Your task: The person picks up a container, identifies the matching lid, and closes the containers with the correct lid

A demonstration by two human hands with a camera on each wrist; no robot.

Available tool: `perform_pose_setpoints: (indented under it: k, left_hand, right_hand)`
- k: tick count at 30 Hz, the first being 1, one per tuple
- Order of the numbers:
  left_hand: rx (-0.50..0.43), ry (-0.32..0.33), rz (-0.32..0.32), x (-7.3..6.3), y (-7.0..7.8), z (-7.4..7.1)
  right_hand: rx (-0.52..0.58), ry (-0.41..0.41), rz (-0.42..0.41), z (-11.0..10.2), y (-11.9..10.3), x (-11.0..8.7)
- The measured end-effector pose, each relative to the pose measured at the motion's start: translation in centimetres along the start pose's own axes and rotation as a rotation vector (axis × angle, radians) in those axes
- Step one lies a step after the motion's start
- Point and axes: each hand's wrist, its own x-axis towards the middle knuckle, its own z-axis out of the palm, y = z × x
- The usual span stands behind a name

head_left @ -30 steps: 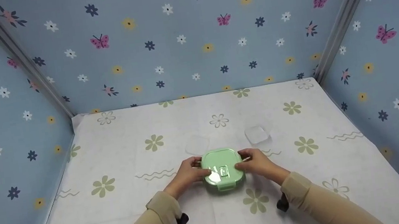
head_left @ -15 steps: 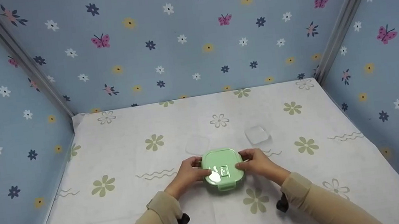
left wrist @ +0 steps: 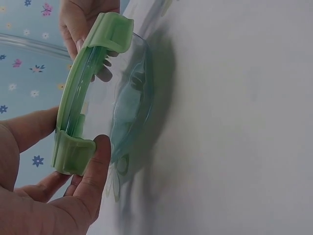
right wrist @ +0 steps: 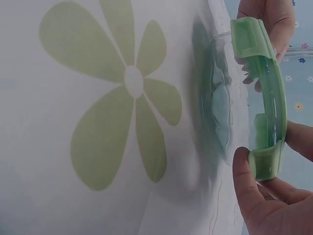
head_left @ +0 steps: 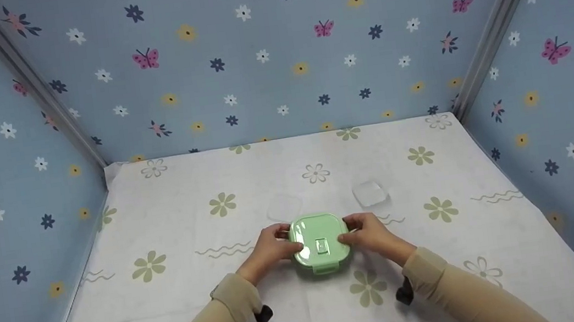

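Observation:
A square glass food container with a light green snap-on lid (head_left: 312, 231) sits upright on the cloth at the middle of the table. My left hand (head_left: 270, 250) holds its left side, thumb on top of the lid. The right hand (head_left: 373, 235) grips the opposite side the same way. In the left wrist view, fingers lie round a green side clip (left wrist: 73, 155) and one fingertip touches its lower edge. The right wrist view shows a matching side clip (right wrist: 266, 164) between thumb and fingers. The clear glass body (right wrist: 221, 112) shows below the lid.
Behind the container lie two see-through square pieces: a faint flat-looking one (head_left: 284, 207) at left and a dish-like one (head_left: 370, 193) at right. A white flowered cloth (head_left: 170, 198) covers the table. Patterned blue walls (head_left: 259, 31) enclose the back and sides.
Both hands stay on the container's sides. The lid has tilted very slightly, and its glare has shifted upward.

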Motion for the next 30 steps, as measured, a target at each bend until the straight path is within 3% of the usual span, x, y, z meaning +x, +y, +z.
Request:
perform_pose_setpoints:
  k: [11, 30]
  left_hand:
    - [-0.019, 0.021, 0.003, -0.5, 0.2, -1.7]
    - [0.017, 0.042, -0.096, -1.5, 0.6, -5.8]
  right_hand:
    - [0.031, -0.023, -0.019, 1.4, -1.1, 0.6]
    - [0.103, -0.060, -0.014, 4.9, -3.2, 1.5]
